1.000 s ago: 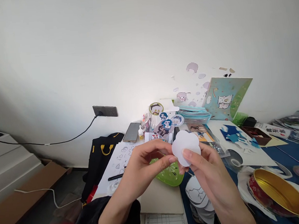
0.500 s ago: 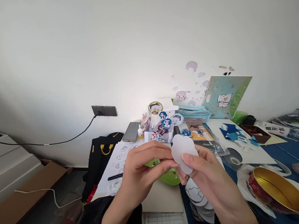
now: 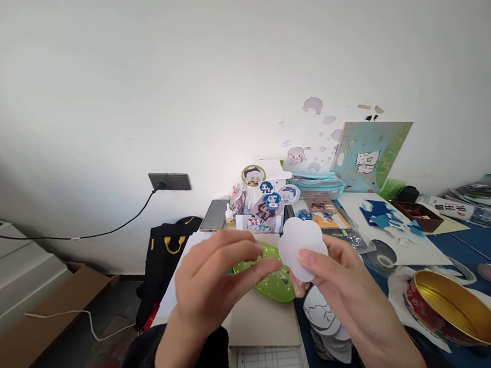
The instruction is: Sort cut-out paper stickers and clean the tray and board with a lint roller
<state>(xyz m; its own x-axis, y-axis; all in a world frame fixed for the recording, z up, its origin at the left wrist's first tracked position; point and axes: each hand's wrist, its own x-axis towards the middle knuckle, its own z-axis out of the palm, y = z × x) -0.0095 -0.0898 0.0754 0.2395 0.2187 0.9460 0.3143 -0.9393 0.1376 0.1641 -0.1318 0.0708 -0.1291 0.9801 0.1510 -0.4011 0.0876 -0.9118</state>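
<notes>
The left hand (image 3: 212, 276) is easing left, away from the white cloud-shaped cutout (image 3: 301, 247) — only the right hand (image 3: 340, 281) is pinching it now, hands apart, so the peeling looks finished.

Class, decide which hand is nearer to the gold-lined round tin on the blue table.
Right. The right hand is just beside the tin; the left hand is farther off, across the white cutout.

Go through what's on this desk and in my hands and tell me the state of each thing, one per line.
White cutout: held up, pinched in the right hand.
Left hand: fingertips at the cutout's left edge.
Gold tin: open, tilted.
Phone: lying flat, screen dark.
Cable: plugged into the wall socket.
Green dish: on the desk, behind the hands.
</notes>
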